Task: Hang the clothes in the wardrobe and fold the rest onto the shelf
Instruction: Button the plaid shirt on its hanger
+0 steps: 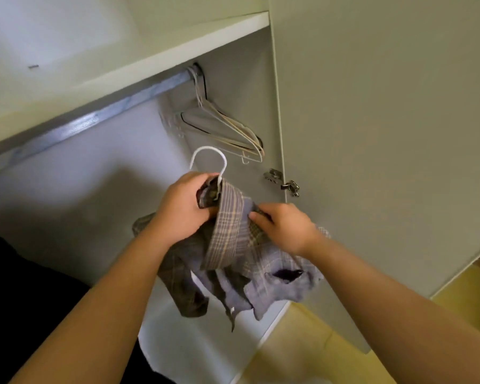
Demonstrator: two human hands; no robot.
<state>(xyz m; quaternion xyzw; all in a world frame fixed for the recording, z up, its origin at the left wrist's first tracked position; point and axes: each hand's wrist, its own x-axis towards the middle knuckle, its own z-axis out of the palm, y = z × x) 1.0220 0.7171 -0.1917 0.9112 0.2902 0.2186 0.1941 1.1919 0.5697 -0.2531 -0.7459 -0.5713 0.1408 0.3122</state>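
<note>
— Where's the shirt, and who has hold of it?

— The plaid shirt (233, 245) hangs bunched in front of the open wardrobe, lower than the rail (86, 123). The left hand (182, 202) grips the collar end, where the hook of a white hanger (208, 159) rises out of the cloth. The right hand (281, 225) pinches the fabric on the collar's other side.

— How much room is there around it?

— The rail runs bare from the left up to its right end, with the shelf (178, 48) edge close above it. The hook is below the rail and apart from it. On the right the door (385, 134) stands open, and its hinge (281, 181) is just beside the right hand.

— And inside the wardrobe?

— A bunch of empty hangers (225, 126) hangs at the rail's right end, against the side wall and just above the hook. The white base panel (205, 342) shows under the shirt's tails. At lower left sits a dark mass (25, 300); I cannot tell what it is.
</note>
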